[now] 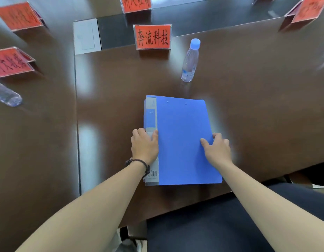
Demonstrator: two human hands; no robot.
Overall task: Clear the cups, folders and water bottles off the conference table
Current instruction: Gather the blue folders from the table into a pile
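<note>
A blue folder (183, 135) lies flat on the dark brown conference table (257, 110), close to its near edge. My left hand (144, 146) grips the folder's grey spine side, thumb on top of the cover. My right hand (218, 148) clasps the right edge, fingers curled around it. Behind the folder stands a clear water bottle (190, 60) with a pale blue cap. Another clear bottle (6, 96) shows partly at the left edge of the view.
Red name cards in clear stands are spread over the table: one (153, 37) behind the folder, others at the left (11, 61), far left (18, 16), back (136, 4) and right (306, 11). A grey cable hatch (86, 36) sits mid-table.
</note>
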